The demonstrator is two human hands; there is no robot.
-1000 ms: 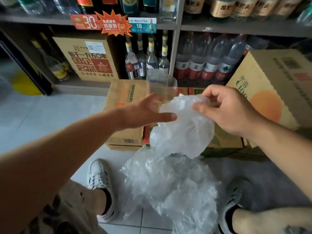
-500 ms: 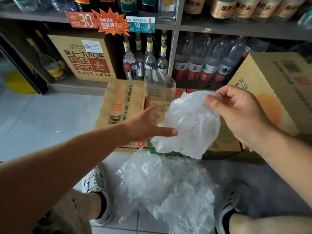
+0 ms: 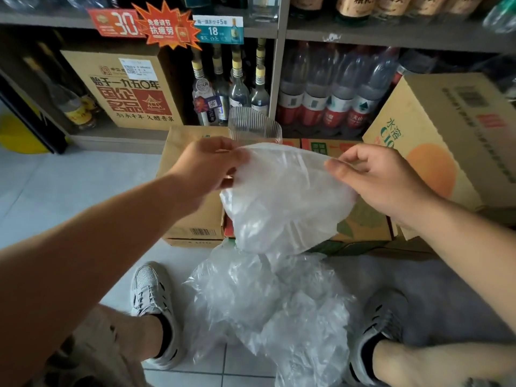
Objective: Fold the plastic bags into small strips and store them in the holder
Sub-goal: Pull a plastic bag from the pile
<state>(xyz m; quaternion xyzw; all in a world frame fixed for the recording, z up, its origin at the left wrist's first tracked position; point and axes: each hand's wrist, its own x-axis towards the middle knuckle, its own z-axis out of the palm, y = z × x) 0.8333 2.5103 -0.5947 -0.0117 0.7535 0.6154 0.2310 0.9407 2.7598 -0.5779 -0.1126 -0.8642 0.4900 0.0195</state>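
1. A person in front of shop shelves holds up a thin see-through plastic bag (image 3: 284, 202) with both hands.
2. The left hand (image 3: 206, 166) has its fingers curled in. They pinch the left end of the bag's top edge.
3. The right hand (image 3: 382, 182) pinches the right end of that edge between the thumb and first finger. Its other fingers are bent loosely.
4. The top edge is stretched out between the two hands. The rest of the bag hangs down in the air in a soft round shape.
5. Just behind the bag, a bit farther away, a clear ribbed plastic holder (image 3: 252, 125) stands upright on a flat brown cardboard box (image 3: 195, 227). I cannot tell if anything is inside the holder.
6. Under the held bag, a heap of crinkly see-through plastic bags (image 3: 273, 308) lies on the floor between the person's feet.
7. One pale grey shoe (image 3: 153, 297) stands left of the heap on the white floor tiles (image 3: 69, 185). The other pale grey shoe (image 3: 382, 319) stands right of the heap on a grey mat (image 3: 446, 297).
8. Far to the right, a big brown cardboard box with an orange circle (image 3: 446, 129) sits tilted.
9. On the far shelf there are glass bottles with yellow tops (image 3: 237, 88) and plastic bottles with red labels (image 3: 329, 93).
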